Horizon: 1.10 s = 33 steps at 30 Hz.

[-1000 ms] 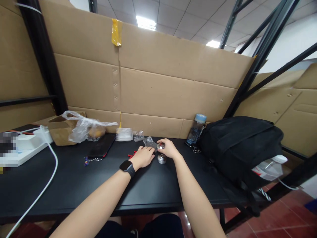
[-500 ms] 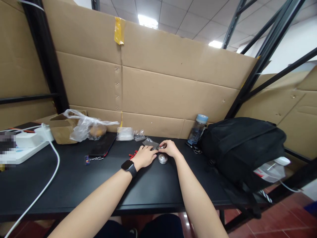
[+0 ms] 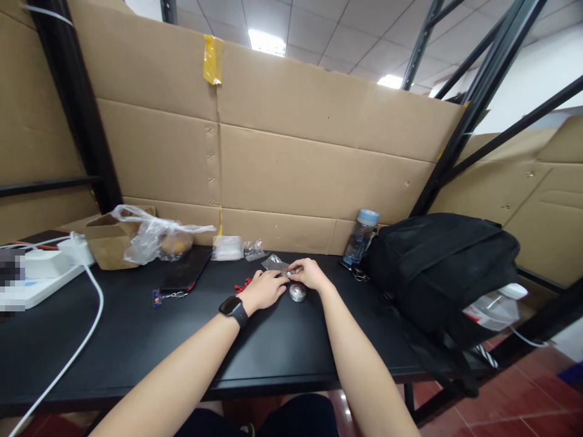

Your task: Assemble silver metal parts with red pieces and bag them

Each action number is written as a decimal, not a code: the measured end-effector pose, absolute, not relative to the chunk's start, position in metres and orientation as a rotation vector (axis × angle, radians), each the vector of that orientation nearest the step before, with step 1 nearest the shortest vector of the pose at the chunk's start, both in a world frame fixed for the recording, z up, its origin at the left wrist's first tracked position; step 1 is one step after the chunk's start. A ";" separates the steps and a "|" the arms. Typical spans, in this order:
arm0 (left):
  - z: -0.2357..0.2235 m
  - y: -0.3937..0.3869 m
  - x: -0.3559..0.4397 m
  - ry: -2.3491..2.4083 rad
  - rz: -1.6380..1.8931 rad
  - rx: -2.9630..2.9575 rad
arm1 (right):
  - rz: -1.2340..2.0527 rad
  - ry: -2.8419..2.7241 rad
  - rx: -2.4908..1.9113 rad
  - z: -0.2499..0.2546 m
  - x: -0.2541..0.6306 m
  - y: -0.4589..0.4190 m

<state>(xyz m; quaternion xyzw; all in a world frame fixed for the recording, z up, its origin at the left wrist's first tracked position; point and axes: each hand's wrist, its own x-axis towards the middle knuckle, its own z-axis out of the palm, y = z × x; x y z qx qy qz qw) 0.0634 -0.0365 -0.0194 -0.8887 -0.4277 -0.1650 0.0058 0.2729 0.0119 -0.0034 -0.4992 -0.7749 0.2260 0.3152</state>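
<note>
My right hand [image 3: 310, 273] is closed in a pinch on a small shiny metal piece [image 3: 288, 274], mostly hidden by the fingers. My left hand [image 3: 263, 290], with a black watch [image 3: 233, 307] on its wrist, lies low over the table with fingers stretched out, its fingertips close to that piece. Just below the right fingers a round silver metal piece [image 3: 297, 292] rests on the table. A clear plastic bag [image 3: 274, 262] lies behind the fingertips. Some red cord-like pieces [image 3: 242, 286] show beside the left hand, partly covered by it.
On the black table [image 3: 182, 346] stand a water bottle [image 3: 361, 237] and a black backpack [image 3: 441, 267] at right. Further left are a dark tablet-like object [image 3: 186, 274], a tied plastic bag [image 3: 150, 233], a cardboard box [image 3: 109, 246] and a white power strip [image 3: 45, 279]. Cardboard [image 3: 319, 164] walls the back.
My right hand has come down and slightly left, from holding a shiny round metal piece above the silver one to pinching beside the left fingertips. My left hand has barely moved.
</note>
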 end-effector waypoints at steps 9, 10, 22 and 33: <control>-0.016 -0.038 0.064 -1.313 -0.594 -2.885 | 0.662 -2.045 -1.319 -0.004 0.272 0.014; -0.015 -0.039 0.064 -1.305 -0.591 -2.891 | 0.631 -2.061 -1.321 -0.003 0.272 0.014; -0.004 -0.040 0.052 -1.310 -0.331 -3.013 | 0.167 -2.001 -1.342 -0.011 0.262 0.017; 0.011 -0.042 0.032 -1.403 -0.714 -2.781 | 0.612 -2.097 -1.110 -0.010 0.273 0.025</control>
